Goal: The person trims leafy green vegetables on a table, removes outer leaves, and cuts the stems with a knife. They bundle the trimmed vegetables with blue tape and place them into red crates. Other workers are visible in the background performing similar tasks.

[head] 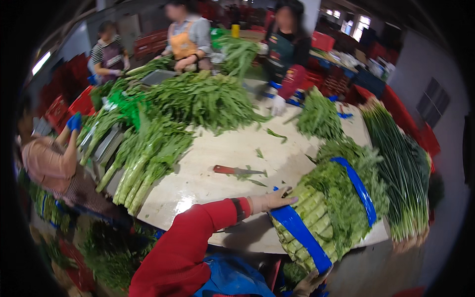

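A large bundle of leafy celtuce stalks [311,208] lies at the table's near right edge, with one blue strap [302,237] around the stalk end and another around the leaves. My left hand [272,200], in a pale glove with bare fingertips, rests on the far side of the bundle by the near strap. At the bundle's lower end is my right hand [310,284], gloved and partly hidden, touching it beside the same strap; its fingers are mostly out of sight. A knife with a red handle [224,169] lies flat on the table left of the bundle, among leaf scraps.
Long green onions [399,170] lie along the right side. Loose celtuce [143,163] covers the table's left, near a metal scale [105,144]. A leafy pile [200,100] lies at the back. Several co-workers stand around the table [207,148]; one gloved hand [278,105] touches its far side.
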{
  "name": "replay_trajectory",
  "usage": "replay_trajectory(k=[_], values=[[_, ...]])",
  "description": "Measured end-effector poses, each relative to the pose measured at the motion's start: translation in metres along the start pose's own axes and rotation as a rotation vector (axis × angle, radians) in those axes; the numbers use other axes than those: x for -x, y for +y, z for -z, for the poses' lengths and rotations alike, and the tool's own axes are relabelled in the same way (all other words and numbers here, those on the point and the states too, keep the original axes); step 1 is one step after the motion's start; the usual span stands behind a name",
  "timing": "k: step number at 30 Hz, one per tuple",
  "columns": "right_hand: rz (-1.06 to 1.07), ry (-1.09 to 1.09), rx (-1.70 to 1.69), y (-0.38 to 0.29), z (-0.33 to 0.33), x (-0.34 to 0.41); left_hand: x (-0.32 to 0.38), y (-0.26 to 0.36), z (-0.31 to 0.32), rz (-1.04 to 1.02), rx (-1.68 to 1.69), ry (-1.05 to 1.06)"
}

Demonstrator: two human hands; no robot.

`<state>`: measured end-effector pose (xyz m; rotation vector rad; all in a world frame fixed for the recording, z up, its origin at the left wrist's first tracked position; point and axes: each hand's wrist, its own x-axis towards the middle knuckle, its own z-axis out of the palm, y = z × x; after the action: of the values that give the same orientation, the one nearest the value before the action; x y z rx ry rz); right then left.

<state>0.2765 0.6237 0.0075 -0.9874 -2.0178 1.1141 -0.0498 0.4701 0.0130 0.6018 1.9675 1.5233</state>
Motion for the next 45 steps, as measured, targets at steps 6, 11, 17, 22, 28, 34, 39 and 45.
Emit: replay_trajectory(k=[6,11,17,22,28,34,39,45], values=[[0.129,0.186,0.028,-0.027,-0.025,0.01,-0.02,0.002,0.001,0.038,0.091,-0.119],[0.079,0.284,-0.163,-0.036,-0.035,-0.002,-0.02,0.007,-0.006,-0.075,0.108,-0.068],[0.015,0.269,-0.189,-0.008,-0.019,-0.033,-0.016,0.03,-0.034,-0.057,0.188,-0.093],[0.19,0.277,-0.445,0.029,0.014,-0.103,-0.035,0.046,-0.093,-0.007,0.298,-0.053],[0.291,0.298,-0.222,0.061,0.073,-0.222,-0.062,0.054,-0.187,-0.155,0.082,0.207],[0.122,0.152,-0.28,0.132,0.092,-0.391,-0.131,0.067,-0.28,-0.066,-0.07,0.446],[-0.082,0.142,-0.11,0.188,0.105,-0.466,-0.17,0.082,-0.299,-0.064,-0.194,0.366],[-0.102,-0.224,0.13,0.302,0.137,-0.309,-0.042,0.037,-0.218,0.073,-0.115,0.114]])
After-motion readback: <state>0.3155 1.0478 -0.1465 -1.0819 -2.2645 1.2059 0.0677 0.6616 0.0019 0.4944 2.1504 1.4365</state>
